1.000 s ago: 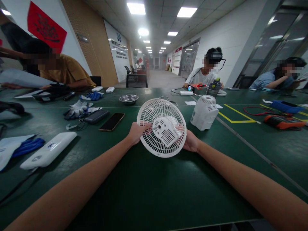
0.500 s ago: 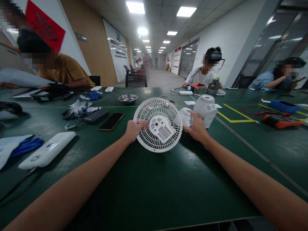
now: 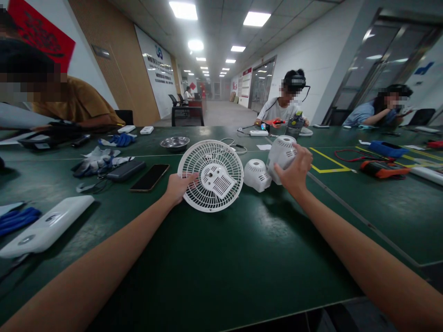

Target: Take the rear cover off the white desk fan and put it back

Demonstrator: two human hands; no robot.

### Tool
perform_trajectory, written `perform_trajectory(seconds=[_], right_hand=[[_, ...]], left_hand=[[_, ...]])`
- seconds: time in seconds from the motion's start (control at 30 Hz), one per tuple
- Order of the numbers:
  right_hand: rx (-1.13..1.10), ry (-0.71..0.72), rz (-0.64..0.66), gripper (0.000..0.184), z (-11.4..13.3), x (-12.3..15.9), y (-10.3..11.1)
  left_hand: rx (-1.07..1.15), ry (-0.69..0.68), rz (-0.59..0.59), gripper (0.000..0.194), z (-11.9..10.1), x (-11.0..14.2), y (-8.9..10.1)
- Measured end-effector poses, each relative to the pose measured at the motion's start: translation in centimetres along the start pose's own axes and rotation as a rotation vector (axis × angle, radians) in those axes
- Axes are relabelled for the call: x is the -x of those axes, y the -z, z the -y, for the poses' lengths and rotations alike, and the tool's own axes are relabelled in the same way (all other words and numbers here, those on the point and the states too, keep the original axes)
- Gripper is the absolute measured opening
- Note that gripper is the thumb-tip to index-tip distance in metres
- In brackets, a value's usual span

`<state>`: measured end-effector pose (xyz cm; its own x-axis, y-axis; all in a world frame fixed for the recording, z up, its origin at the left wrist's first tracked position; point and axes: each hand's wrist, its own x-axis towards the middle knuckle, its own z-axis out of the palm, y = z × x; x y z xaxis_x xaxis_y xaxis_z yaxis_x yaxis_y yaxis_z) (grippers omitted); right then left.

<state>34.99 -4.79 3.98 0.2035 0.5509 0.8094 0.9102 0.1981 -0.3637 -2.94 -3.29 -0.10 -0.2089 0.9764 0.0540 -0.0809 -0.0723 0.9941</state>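
My left hand (image 3: pixel 179 186) grips the left rim of a round white fan grille (image 3: pixel 226 159), tilted up with its slotted centre facing me. To the right, my right hand (image 3: pixel 296 168) is wrapped round a larger white plastic housing (image 3: pixel 282 150) with vent slots. Between the grille and that housing stands a smaller white vented cover (image 3: pixel 256 175), untouched by either hand. A thin white cable (image 3: pixel 238 146) lies behind the grille.
Left of the grille lie a phone (image 3: pixel 150 178), a dark power bank (image 3: pixel 126 170), gloves (image 3: pixel 97 161) and a white device (image 3: pixel 48 226). A metal bowl (image 3: pixel 175 143) sits farther back. An orange multimeter (image 3: pixel 384 169) is at right. Other people sit around the table.
My right hand has left the smaller cover and moved right onto the larger housing. My left hand still holds the grille. The view has turned slightly right.
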Motion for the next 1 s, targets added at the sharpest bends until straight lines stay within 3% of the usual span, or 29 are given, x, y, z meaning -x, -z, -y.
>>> perform_trajectory(seconds=[0.1,0.2,0.27,0.37,0.43,0.53,0.63,0.77,0.87,1.0], right_hand=[[-0.11,-0.176,0.128,0.095,-2.5,0.0,-1.1],[-0.156,-0.374,0.229,0.099,-4.3,0.2,-2.4],[-0.167,-0.453,0.206,0.093,-5.0,0.1,-3.1],[-0.216,-0.516,0.068,0.087,-5.0,-0.6,-3.5],[-0.257,-0.505,-0.041,0.086,-4.3,-1.2,-3.2],[-0.34,-0.362,-0.112,0.085,-2.2,-1.7,-2.3],[-0.37,-0.243,-0.047,0.087,0.3,-1.2,-1.6],[-0.295,-0.199,0.127,0.086,2.6,0.5,-2.0],[-0.271,-0.197,0.192,0.086,3.0,1.3,-2.5],[-0.274,-0.221,0.169,0.088,2.2,0.9,-2.5]], left_hand=[[0.014,0.007,0.016,0.025,0.1,-0.1,0.1],[0.016,-0.006,0.02,0.026,0.4,-0.3,0.1],[0.024,-0.011,0.015,0.025,0.6,-0.5,0.2],[0.048,-0.009,0.013,0.024,1.0,-0.9,0.2],[0.052,-0.012,0.019,0.025,1.3,-1.1,0.3],[0.039,-0.021,0.028,0.026,1.5,-1.4,0.4],[0.038,-0.026,0.039,0.028,1.5,-1.5,0.5],[0.029,-0.023,0.031,0.028,1.3,-1.4,0.5],[0.026,-0.028,0.029,0.026,1.3,-1.3,0.5],[0.035,-0.034,0.053,0.025,1.5,-1.4,0.6]])
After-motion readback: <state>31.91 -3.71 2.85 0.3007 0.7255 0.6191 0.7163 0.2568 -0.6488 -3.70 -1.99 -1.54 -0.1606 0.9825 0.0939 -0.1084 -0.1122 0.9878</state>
